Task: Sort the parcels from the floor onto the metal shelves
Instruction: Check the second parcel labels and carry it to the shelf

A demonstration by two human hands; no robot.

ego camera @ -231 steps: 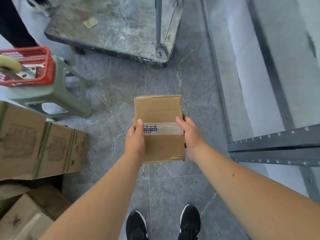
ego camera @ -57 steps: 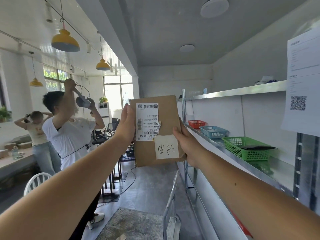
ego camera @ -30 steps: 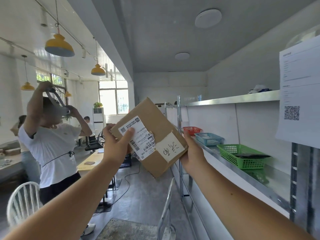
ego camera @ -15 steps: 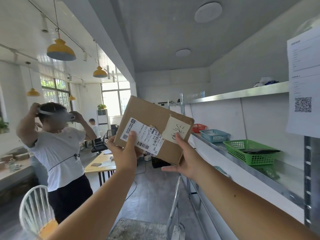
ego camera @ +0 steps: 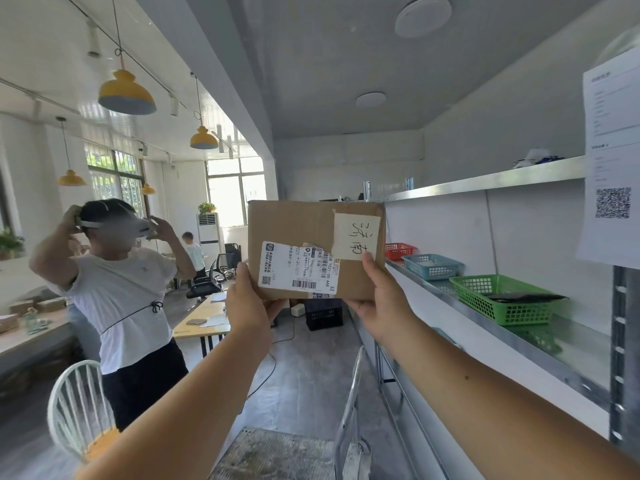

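Note:
I hold a flat brown cardboard parcel (ego camera: pixel 298 226) up at chest height, its long side level. A white shipping label and a cream handwritten note face me. My left hand (ego camera: pixel 250 308) grips its lower left corner and my right hand (ego camera: pixel 382 299) grips its lower right edge, thumb on the note. The metal shelves (ego camera: pixel 540 344) run along the wall to the right, apart from the parcel.
On the middle shelf stand a green basket (ego camera: pixel 502 299), a blue basket (ego camera: pixel 431 266) and a red basket (ego camera: pixel 398 250). A trolley with a metal handle (ego camera: pixel 348 410) is below my arms. A person in a white shirt (ego camera: pixel 121 292) stands at left beside a white chair (ego camera: pixel 81 410).
Since picking the parcel up low over the floor, I have raised it. In the last second I have turned it from tilted to level, with the label facing me.

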